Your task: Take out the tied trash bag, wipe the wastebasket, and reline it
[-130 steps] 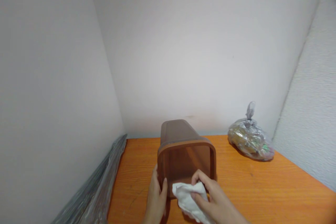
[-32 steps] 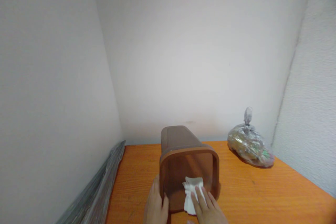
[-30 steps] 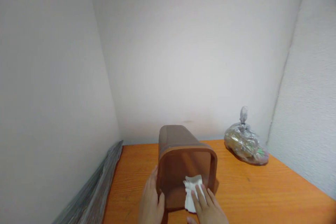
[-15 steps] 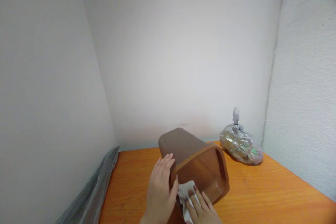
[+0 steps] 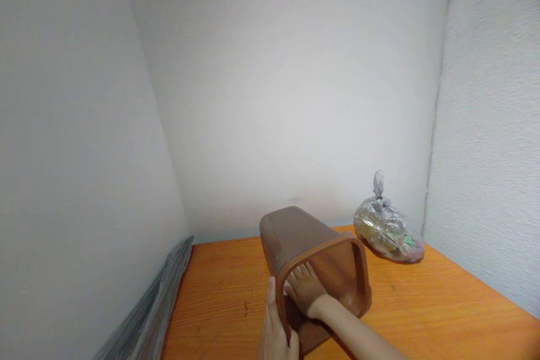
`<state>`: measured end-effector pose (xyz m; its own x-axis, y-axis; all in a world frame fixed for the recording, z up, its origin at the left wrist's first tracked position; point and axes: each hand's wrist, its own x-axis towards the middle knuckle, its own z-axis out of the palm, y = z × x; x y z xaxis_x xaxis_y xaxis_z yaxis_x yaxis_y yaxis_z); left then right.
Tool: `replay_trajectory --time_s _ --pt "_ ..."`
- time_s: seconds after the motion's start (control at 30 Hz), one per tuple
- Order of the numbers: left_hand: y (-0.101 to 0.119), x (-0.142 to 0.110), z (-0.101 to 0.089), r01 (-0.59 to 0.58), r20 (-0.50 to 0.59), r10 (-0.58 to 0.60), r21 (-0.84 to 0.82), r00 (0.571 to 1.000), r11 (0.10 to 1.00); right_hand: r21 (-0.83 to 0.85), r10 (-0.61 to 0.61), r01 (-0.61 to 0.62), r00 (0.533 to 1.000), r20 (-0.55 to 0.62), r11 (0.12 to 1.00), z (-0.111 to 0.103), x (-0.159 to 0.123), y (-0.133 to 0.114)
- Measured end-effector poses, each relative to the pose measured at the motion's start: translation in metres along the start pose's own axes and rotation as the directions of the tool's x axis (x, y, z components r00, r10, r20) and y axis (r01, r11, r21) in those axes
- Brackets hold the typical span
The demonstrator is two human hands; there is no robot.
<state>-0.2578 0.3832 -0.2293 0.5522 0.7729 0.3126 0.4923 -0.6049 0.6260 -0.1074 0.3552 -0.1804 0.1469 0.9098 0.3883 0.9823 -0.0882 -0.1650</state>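
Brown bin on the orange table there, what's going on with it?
A person has the brown bin lying on its side on the orange table, its mouth facing them. The left hand holds the rim; the right hand is inside, spread against the inner wall, with a little of something white showing beneath it. A knotted clear bag sits toward the back right.

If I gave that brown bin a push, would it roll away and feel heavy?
The brown bin probably won't roll easily: its sides look flattish. It's likely light for its size, since its walls look thin. It seems fairly stiff too, with no bend showing where the left hand grips its rim.
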Motion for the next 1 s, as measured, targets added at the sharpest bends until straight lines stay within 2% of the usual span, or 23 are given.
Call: replay_trajectory --time_s 0.1,0.2,0.4,0.5,0.6,0.7,0.8,0.93,1.0 --pt "0.005 -0.001 -0.003 0.022 -0.045 -0.022 0.012 0.999 1.000 -0.016 0.050 -0.050 0.998 -0.030 0.999 -0.006 0.002 0.008" --pt "0.009 0.000 -0.005 0.027 -0.035 -0.026 0.019 0.999 0.999 -0.035 0.096 -0.098 0.994 -0.056 0.995 -0.011 -0.007 0.016" --pt "0.016 0.002 -0.013 -0.035 -0.018 0.037 0.104 0.999 0.994 -0.067 0.127 -0.131 0.990 -0.061 0.989 -0.005 -0.046 0.024" --pt "0.026 0.007 -0.033 -0.090 0.026 0.086 0.208 0.996 0.974 -0.073 0.089 -0.092 0.995 -0.047 0.993 0.004 -0.074 0.031" --pt "0.045 0.015 -0.065 -0.170 0.087 0.149 0.345 0.985 0.923 -0.048 -0.024 0.021 0.997 -0.070 0.999 0.012 -0.096 0.037" --pt "0.074 0.027 -0.100 -0.271 0.116 0.246 0.479 0.962 0.835 -0.019 -0.120 0.118 0.985 -0.125 0.993 0.019 -0.104 0.034" --pt "0.106 0.040 -0.125 -0.344 0.109 0.349 0.584 0.931 0.735 -0.035 -0.211 0.209 0.955 -0.207 0.977 0.037 -0.097 0.022" --pt "0.131 0.052 -0.134 -0.443 0.081 0.503 0.605 0.860 0.661 -0.089 -0.282 0.268 0.908 -0.309 0.959 0.070 -0.084 0.006" --pt "0.129 0.053 -0.130 -0.485 0.033 0.574 0.574 0.818 0.659 -0.071 -0.246 0.236 0.930 -0.272 0.969 0.075 -0.078 0.002"
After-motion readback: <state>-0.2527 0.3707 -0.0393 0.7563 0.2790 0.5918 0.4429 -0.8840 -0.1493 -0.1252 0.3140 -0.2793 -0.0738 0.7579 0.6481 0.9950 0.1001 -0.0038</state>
